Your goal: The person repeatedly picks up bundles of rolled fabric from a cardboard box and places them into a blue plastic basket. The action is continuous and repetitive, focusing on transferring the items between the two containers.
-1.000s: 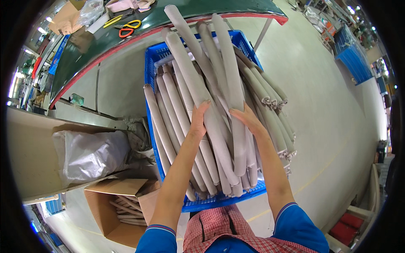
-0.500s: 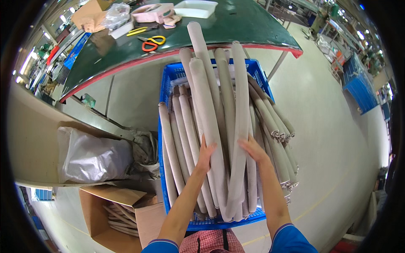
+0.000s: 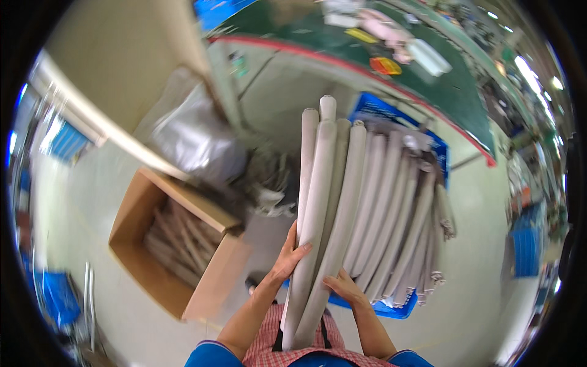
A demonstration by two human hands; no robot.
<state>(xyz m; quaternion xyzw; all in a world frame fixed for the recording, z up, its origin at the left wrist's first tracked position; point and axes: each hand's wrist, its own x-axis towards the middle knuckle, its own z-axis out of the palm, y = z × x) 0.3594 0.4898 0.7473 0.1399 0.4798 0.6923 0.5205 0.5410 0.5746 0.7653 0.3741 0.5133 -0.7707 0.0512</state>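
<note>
Several long grey-beige fabric-like rolls [image 3: 316,183] stand in a bundle between my hands, their lower ends close to my checked apron [image 3: 263,333]. My left hand [image 3: 290,255] is wrapped round the bundle's left side. Against its right side my right hand [image 3: 345,287] presses, fingers partly hidden behind the rolls. Just to the right, more rolls of the same kind [image 3: 391,208] lie side by side in a blue plastic crate [image 3: 400,311]. At the left, an opened cardboard box [image 3: 131,238] contains thin brownish sticks or rolls [image 3: 183,235], blurred.
A green-topped table [image 3: 293,27] with a red edge stands beyond the crate. On it lie orange-handled scissors [image 3: 385,65] and a white tray [image 3: 430,57]. A whitish plastic bag [image 3: 199,137] sits beside a board [image 3: 116,61] at the left.
My hands have lifted the bundle of rolls out of the crate and brought it to the left, closer to me. The view has swung left, bringing the cardboard box nearer the middle.
</note>
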